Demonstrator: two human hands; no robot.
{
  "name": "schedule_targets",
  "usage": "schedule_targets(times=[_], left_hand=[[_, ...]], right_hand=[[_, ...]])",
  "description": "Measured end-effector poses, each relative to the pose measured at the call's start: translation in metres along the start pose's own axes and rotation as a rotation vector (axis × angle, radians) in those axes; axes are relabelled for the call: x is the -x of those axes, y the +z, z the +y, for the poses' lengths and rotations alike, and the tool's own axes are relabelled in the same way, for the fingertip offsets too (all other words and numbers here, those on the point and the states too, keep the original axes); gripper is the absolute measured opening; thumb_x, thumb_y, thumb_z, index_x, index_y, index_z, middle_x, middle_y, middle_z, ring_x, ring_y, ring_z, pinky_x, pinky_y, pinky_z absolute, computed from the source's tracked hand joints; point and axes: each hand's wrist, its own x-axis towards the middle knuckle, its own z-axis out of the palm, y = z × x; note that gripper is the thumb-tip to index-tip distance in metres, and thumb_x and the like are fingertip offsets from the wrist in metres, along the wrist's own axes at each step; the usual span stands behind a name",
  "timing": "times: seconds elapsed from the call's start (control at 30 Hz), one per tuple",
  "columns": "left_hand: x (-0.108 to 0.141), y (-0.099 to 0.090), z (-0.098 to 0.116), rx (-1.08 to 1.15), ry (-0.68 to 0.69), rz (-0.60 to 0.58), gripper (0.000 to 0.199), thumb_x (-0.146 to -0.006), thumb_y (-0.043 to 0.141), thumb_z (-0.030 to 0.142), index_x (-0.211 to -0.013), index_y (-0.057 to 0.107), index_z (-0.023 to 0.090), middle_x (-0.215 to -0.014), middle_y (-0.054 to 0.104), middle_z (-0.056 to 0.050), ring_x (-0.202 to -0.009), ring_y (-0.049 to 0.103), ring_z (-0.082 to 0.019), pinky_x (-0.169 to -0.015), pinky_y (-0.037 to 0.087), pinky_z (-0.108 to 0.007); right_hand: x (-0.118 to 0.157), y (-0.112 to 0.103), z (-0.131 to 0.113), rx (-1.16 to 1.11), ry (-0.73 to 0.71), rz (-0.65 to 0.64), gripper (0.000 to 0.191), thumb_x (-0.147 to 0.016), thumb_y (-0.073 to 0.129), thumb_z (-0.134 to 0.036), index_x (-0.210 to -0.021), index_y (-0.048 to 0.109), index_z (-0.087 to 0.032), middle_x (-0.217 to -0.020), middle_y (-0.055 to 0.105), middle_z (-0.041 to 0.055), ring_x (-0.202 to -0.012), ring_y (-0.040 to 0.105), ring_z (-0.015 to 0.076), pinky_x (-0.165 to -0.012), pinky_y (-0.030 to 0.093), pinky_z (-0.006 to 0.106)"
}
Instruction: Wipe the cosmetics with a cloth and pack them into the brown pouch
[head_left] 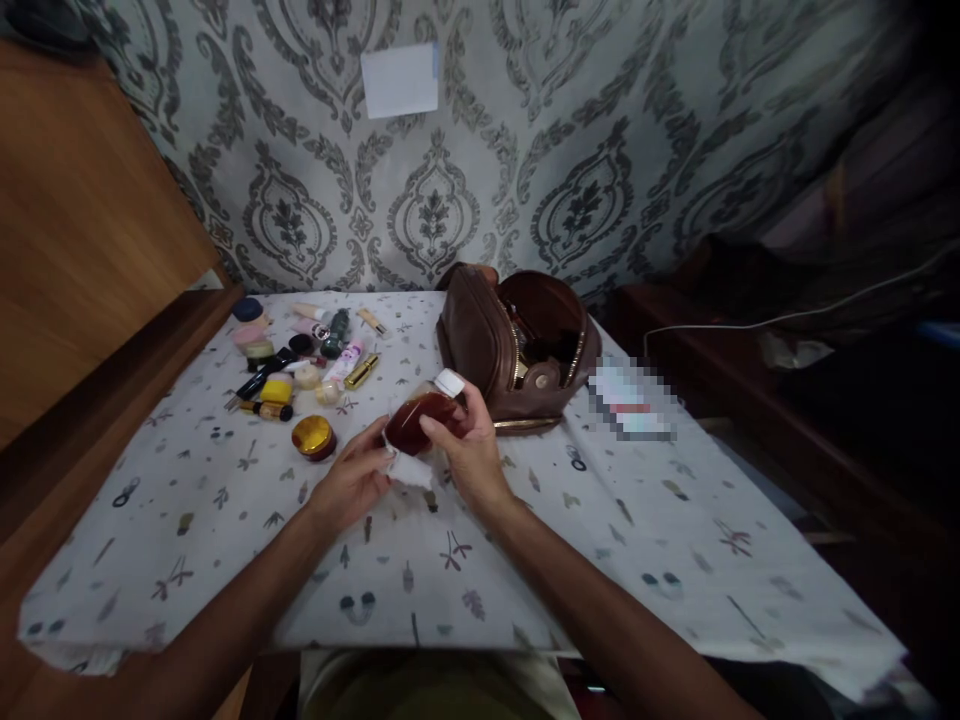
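Above the middle of the table I hold a bottle [412,425] of dark reddish-brown liquid, tilted, its white cap [449,382] up and to the right. My right hand [471,440] grips it near the cap, thumb across its front. At its lower end, my left hand [356,478] pinches a white tissue or cloth [410,468] against the bottle. Left of my hands sits a round jar with a gold lid [313,437]. Just behind and to the right stands a brown leather bag [480,335], unzipped, its dark inside partly visible.
Several cosmetics lie at the back left, among them a yellow-capped jar [277,388], a gold tube [361,371] and a dark green bottle [339,328]. A blurred-out flat item [631,400] lies right of the bag. A wooden cabinet [90,240] borders the patterned tablecloth [247,560] at left.
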Motion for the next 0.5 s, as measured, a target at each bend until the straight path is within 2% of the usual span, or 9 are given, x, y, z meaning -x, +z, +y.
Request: schedule_targets(times=[0.07, 0.13, 0.23, 0.3, 0.4, 0.5], left_hand=[[0.003, -0.001, 0.0, 0.017, -0.028, -0.006, 0.058, -0.062, 0.087, 0.03, -0.117, 0.067, 0.021, -0.099, 0.074, -0.004, -0.08, 0.068, -0.017, -0.069, 0.054, -0.026], [0.004, 0.0, 0.0, -0.007, -0.034, 0.018, 0.069, -0.062, 0.088, 0.039, -0.123, 0.063, 0.022, -0.096, 0.074, -0.005, -0.074, 0.068, -0.018, -0.058, 0.052, -0.024], [0.005, 0.005, 0.001, -0.08, -0.1, 0.098, 0.081, -0.057, 0.089, 0.052, -0.127, 0.061, 0.024, -0.082, 0.073, -0.003, -0.061, 0.065, -0.017, -0.043, 0.044, -0.021], [0.005, 0.009, 0.003, -0.133, -0.148, 0.161, 0.083, -0.053, 0.089, 0.057, -0.125, 0.062, 0.024, -0.079, 0.072, -0.001, -0.056, 0.063, -0.015, -0.044, 0.045, -0.022], [0.006, 0.008, 0.005, -0.247, -0.13, 0.216, 0.077, -0.051, 0.089, 0.058, -0.116, 0.067, 0.021, -0.079, 0.072, -0.001, -0.055, 0.062, -0.014, -0.051, 0.052, -0.026], [0.009, -0.001, -0.004, -0.411, -0.049, 0.243, 0.066, -0.061, 0.081, 0.063, -0.111, 0.069, 0.021, -0.077, 0.072, -0.003, -0.055, 0.063, -0.017, -0.05, 0.052, -0.028]], right_hand=[[0.002, 0.0, -0.003, 0.111, -0.047, -0.04, 0.062, -0.064, 0.086, -0.027, -0.118, 0.054, -0.027, -0.101, 0.07, -0.0017, -0.09, 0.065, 0.0158, -0.082, 0.052, 0.028], [0.005, 0.001, -0.008, 0.19, -0.063, -0.084, 0.059, -0.065, 0.086, -0.028, -0.114, 0.054, -0.026, -0.101, 0.069, -0.0008, -0.088, 0.064, 0.0161, -0.079, 0.052, 0.028], [0.01, -0.001, -0.02, 0.288, -0.053, -0.139, 0.043, -0.071, 0.082, -0.032, -0.105, 0.056, -0.024, -0.1, 0.067, 0.0003, -0.089, 0.063, 0.0161, -0.079, 0.05, 0.027], [0.013, -0.005, -0.033, 0.388, -0.072, -0.188, 0.035, -0.079, 0.076, -0.035, -0.106, 0.058, -0.023, -0.102, 0.067, 0.0018, -0.093, 0.062, 0.0164, -0.082, 0.05, 0.028], [0.014, -0.016, -0.06, 0.58, -0.17, -0.366, 0.04, -0.088, 0.067, -0.035, -0.126, 0.057, -0.024, -0.12, 0.064, 0.0062, -0.106, 0.062, 0.0185, -0.092, 0.048, 0.032], [0.011, -0.027, -0.087, 0.702, -0.236, -0.609, 0.05, -0.089, 0.067, -0.032, -0.136, 0.054, -0.024, -0.128, 0.063, 0.0091, -0.115, 0.06, 0.0197, -0.099, 0.046, 0.034]])
